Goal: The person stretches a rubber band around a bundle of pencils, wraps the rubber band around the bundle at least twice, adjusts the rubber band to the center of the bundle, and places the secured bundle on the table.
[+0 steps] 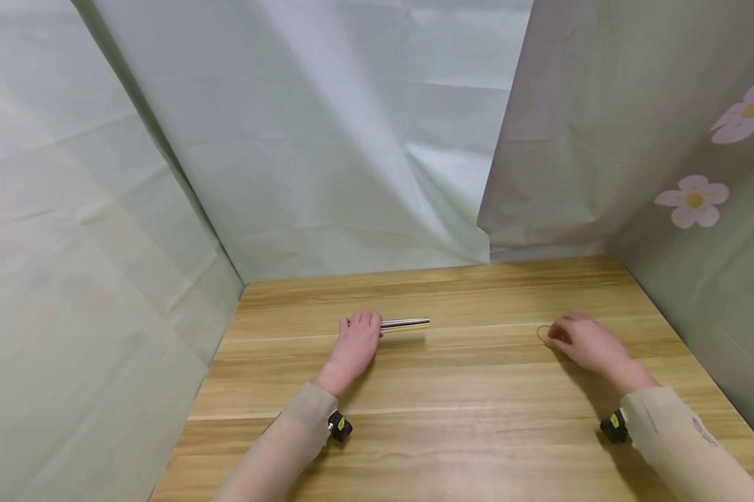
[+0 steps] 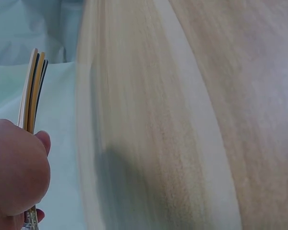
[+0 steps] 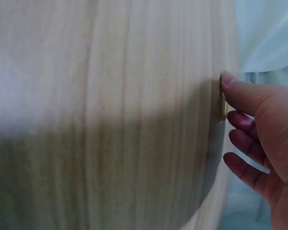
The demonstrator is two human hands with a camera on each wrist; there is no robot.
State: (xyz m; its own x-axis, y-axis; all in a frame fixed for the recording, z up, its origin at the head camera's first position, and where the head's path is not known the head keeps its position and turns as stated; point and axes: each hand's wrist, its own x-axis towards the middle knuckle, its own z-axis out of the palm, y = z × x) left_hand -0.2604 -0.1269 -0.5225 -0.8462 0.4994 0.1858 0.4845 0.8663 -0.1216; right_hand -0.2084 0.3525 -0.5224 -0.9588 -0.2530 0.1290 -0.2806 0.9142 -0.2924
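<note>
In the head view my left hand (image 1: 356,341) grips a bundle of slim sticks (image 1: 405,325) left of the table's middle. White, black and yellow lengths of them jut out to the right. The left wrist view shows the sticks (image 2: 32,91) passing through my curled fingers, with a shiny end below the hand; their middle is hidden. On the right side, my right hand (image 1: 589,341) is low over the table and pinches a thin, tan rubber band (image 1: 542,333). Up close in the right wrist view, the band (image 3: 224,103) hangs at the thumb and forefinger, while the other fingers curve loosely.
Both hands work over a wood-grain table (image 1: 440,418). Pale cloth walls (image 1: 352,174) enclose it at the back and on both sides, and the right one bears printed white flowers (image 1: 693,201). A small black camera (image 1: 339,426) sits at the left wrist, another (image 1: 614,427) at the right.
</note>
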